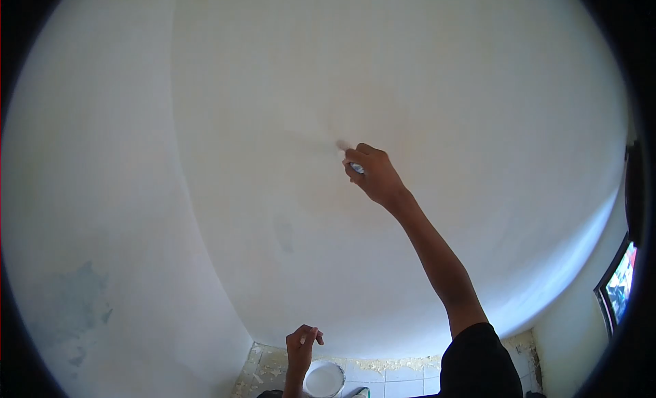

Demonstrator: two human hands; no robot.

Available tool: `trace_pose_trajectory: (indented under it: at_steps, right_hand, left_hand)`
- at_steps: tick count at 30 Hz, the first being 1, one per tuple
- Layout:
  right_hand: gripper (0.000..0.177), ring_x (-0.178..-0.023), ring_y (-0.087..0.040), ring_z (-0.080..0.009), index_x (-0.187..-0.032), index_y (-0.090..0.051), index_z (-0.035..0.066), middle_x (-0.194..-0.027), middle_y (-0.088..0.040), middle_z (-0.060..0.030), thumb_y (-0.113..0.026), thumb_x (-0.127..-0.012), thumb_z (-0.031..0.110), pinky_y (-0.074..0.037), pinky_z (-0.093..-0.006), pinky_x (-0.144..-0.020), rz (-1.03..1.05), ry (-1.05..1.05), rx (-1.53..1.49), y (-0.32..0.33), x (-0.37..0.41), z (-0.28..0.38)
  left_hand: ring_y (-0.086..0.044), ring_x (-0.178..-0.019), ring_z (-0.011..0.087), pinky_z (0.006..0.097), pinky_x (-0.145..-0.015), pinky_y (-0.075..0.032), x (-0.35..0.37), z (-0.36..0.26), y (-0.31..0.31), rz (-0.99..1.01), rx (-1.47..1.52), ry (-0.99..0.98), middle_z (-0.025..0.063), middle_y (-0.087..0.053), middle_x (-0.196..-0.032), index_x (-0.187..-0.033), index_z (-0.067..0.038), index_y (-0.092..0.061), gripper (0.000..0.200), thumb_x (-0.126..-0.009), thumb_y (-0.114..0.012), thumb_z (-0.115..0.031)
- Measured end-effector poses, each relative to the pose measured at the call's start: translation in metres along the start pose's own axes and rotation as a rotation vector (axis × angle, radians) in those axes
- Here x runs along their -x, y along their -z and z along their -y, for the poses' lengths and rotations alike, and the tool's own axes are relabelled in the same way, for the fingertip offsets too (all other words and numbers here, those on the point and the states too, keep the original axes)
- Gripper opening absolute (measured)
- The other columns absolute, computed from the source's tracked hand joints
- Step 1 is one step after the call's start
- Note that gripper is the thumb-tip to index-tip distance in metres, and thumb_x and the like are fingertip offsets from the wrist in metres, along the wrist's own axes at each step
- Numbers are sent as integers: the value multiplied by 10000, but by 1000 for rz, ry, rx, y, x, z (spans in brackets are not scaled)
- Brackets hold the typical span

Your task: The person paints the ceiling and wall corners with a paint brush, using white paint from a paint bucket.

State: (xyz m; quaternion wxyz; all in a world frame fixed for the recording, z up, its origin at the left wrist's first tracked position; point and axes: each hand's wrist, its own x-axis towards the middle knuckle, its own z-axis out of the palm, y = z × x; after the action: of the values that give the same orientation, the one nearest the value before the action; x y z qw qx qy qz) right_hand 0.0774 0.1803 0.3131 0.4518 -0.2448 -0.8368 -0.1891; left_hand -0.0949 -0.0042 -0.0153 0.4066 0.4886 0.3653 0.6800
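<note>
My right hand (pixel 372 174) reaches out to the pale wall (pixel 437 124) in front of me. Its fingers are closed round a small white and blue-grey thing (pixel 357 167), mostly hidden by them, so I cannot make out its kind. A blurred beige tip (pixel 342 145) shows just past the fingers, close to the wall. Lower down, my left hand (pixel 303 345) is raised near the foot of the wall, its fingers loosely curled with nothing visible in them.
A round white container (pixel 324 379) stands on the tiled floor (pixel 403 388) below. Flakes (pixel 393 364) line the wall's foot. The left wall (pixel 123 193) meets the front wall in a corner and has a blue-grey patch (pixel 72 299). A dark-framed window or screen (pixel 618 285) is at right.
</note>
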Motion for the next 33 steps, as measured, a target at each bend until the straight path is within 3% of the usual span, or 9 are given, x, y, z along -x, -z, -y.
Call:
trace_pose_trajectory:
  at_steps: [2, 6, 12, 15, 21, 24, 27, 30, 33]
  right_hand:
    - [77, -662, -653, -173, -865, -632, -12, -799, -606, -106, -659, -803, -50, -548, -274, -530, -119, -150, -347, 21, 5, 11]
    - [79, -661, -656, -193, -853, -636, 9, -750, -594, -93, -669, -803, -43, -539, -299, -565, -531, 105, 275, 54, 20, -14]
    - [70, -635, -596, -265, -811, -591, 20, -742, -569, -107, -657, -822, 2, -484, -352, -566, -114, -259, 89, 69, 105, -52]
    - [93, -636, -597, -249, -771, -590, 17, -717, -564, -103, -656, -837, 25, -471, -354, -572, -257, -352, -133, 124, 125, -55]
    - [112, -733, -622, -306, -922, -617, 35, -838, -581, -138, -650, -818, 13, -510, -380, -564, -591, 7, 672, 239, 72, -116]
    - [134, -708, -620, -258, -868, -607, 28, -811, -593, -113, -666, -768, -38, -497, -362, -599, -675, -177, 378, 230, 101, -136]
    - [114, -715, -594, -291, -817, -588, 60, -778, -591, -105, -677, -764, 12, -484, -376, -639, -366, -122, 202, 154, 186, -145]
    - [110, -652, -639, -226, -774, -612, 17, -724, -600, -108, -702, -815, 65, -501, -337, -579, -155, -544, -264, 105, 267, -77]
    - [136, -597, -661, -201, -765, -608, -8, -694, -608, -90, -704, -829, 63, -531, -295, -511, -611, -861, -634, 65, 346, -14]
  left_hand:
    - [-585, -621, 135, 286, -648, -459, -2, -6, 4, 7, 7, 9, 71, -611, -649, -783, 28, -622, 206, -938, -558, -91]
    - [-580, -610, 138, 289, -641, -452, -10, -3, 18, -21, 5, 22, 66, -602, -636, -773, 19, -620, 216, -939, -553, -101]
    - [-563, -587, 141, 294, -622, -446, -16, -8, -18, -13, 55, 54, 57, -589, -627, -741, -3, -602, 234, -942, -550, -112]
    - [-564, -589, 137, 287, -616, -445, 6, -1, -49, 15, 108, 83, 56, -591, -639, -737, -11, -593, 228, -939, -558, -113]
    - [-561, -586, 141, 287, -611, -449, -1, 11, -87, 89, 112, 140, 51, -582, -639, -717, -15, -572, 249, -941, -553, -121]
    - [-560, -584, 148, 293, -613, -458, 1, 31, -99, 115, 134, 198, 56, -578, -640, -723, -12, -569, 255, -942, -549, -140]
    - [-569, -587, 162, 306, -624, -477, 10, 33, -109, 138, 221, 172, 74, -575, -651, -754, -11, -558, 235, -943, -554, -150]
    - [-572, -590, 163, 305, -622, -481, 34, 22, -124, 138, 226, 188, 73, -573, -655, -757, -9, -555, 236, -947, -549, -149]
    - [-565, -599, 161, 310, -617, -479, 56, 19, -143, 129, 190, 190, 71, -569, -682, -792, -14, -568, 216, -949, -547, -160]
